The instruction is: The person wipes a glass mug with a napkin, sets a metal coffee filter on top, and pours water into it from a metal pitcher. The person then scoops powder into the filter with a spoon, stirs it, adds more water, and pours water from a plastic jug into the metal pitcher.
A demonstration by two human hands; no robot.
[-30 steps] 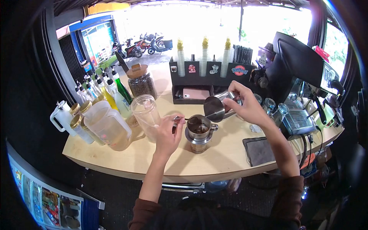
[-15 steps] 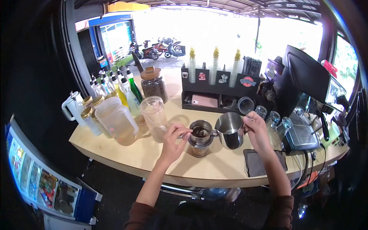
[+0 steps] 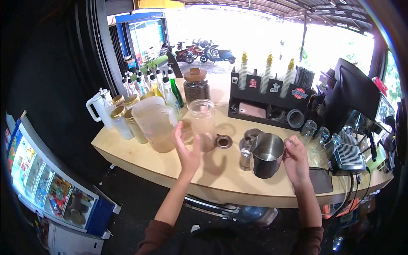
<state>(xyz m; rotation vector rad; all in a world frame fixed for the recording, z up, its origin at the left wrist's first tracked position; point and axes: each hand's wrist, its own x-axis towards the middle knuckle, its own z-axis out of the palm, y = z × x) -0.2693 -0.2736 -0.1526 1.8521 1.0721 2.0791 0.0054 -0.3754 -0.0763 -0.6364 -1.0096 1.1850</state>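
Observation:
My right hand (image 3: 296, 160) grips the handle of a stainless steel milk pitcher (image 3: 267, 163), held upright with its spout to the left. Partly hidden behind that pitcher, a metal drip filter (image 3: 251, 135) sits on a small glass (image 3: 245, 162). My left hand (image 3: 188, 154) is raised with thumb and fingers spread, holding nothing. It is nearest to a frosted plastic jug (image 3: 155, 127) and a clear plastic jar (image 3: 202, 119); whether it touches either, I cannot tell. To its right, a small round metal piece with a dark centre (image 3: 223, 141) lies on the counter (image 3: 221, 176).
At left stand gold-lidded jars (image 3: 123, 123), a white jug (image 3: 98, 109) and several pump bottles (image 3: 168, 87). A coffee bean jar (image 3: 196, 90) and a black cup organizer (image 3: 263, 100) line the back. Glasses (image 3: 321, 136) and an espresso machine (image 3: 344, 153) are at right.
My left hand has left the drip filter, moved left and spread its fingers. The milk pitcher now overlaps the filter and glass. The view has shifted left.

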